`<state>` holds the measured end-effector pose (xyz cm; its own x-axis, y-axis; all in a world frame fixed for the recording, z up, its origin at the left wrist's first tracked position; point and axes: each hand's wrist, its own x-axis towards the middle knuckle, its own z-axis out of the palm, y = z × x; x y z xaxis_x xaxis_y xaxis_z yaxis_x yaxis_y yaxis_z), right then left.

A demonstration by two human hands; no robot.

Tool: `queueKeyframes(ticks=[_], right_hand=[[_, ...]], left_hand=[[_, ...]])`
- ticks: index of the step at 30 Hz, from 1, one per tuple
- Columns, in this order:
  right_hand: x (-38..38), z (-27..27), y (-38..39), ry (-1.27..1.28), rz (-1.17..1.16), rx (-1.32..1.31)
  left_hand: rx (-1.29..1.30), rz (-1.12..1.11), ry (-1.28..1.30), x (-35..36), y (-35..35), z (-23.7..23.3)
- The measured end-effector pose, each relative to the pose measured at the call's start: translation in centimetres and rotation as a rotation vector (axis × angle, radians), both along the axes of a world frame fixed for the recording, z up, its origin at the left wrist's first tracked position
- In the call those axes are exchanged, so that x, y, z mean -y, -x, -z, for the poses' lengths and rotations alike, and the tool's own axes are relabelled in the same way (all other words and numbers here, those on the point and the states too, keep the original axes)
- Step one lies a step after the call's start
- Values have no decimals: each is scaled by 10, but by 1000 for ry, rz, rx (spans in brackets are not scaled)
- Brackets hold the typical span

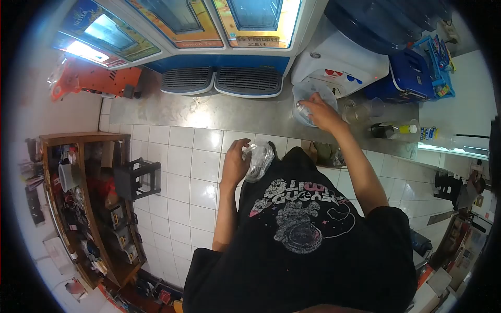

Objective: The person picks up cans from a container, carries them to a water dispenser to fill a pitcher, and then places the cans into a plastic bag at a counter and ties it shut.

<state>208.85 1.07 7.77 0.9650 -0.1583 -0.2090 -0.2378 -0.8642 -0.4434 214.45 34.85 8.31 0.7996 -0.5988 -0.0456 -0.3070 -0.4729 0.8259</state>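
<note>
In front of my shirt, my left hand (pixel 237 163) has its fingers curled on a crinkled, see-through plastic bag (pixel 260 163), which hangs beside my body. What the bag contains, if anything, is not clear. My right hand (pixel 322 113) reaches over a translucent plastic tub (pixel 329 93) on the metal counter. Its fingers are bent down inside the tub's rim, around something pale that I cannot make out.
A drink dispenser (pixel 250 41) with two drip trays (pixel 248 82) stands behind the counter (pixel 151 107). Right of the tub are a water dispenser (pixel 344 57), clear cups (pixel 368 109), a dark bottle (pixel 383 130) and a blue box (pixel 409 78). A black stool (pixel 138 180) and wooden shelf (pixel 88 138) stand at left.
</note>
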Motion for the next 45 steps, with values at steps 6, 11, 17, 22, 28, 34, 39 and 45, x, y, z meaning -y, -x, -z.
queueKeyframes(ticks=[6,11,17,22,28,34,39,45], right_hand=[[-9,-10,-9,170,-11,-78],[-11,-14,-2,149,194,-33],[-15,-24,4,-4,338,-6],[-19,-18,17,-37,397,403],[-11,-46,25,-203,498,373],[1,-25,35,-494,512,524],[-5,1,31,-703,501,867],[4,5,32,-1142,663,1018]], left_hand=[[-21,16,-19,6,-4,-1],[-33,-11,-17,4,-12,-7],[-58,6,-76,4,-21,-2],[-87,29,-88,11,-27,-7],[-47,102,-66,19,-34,-4],[-65,118,-94,24,-38,-10],[-49,141,-93,21,-41,-9],[-10,145,-76,19,-40,-9]])
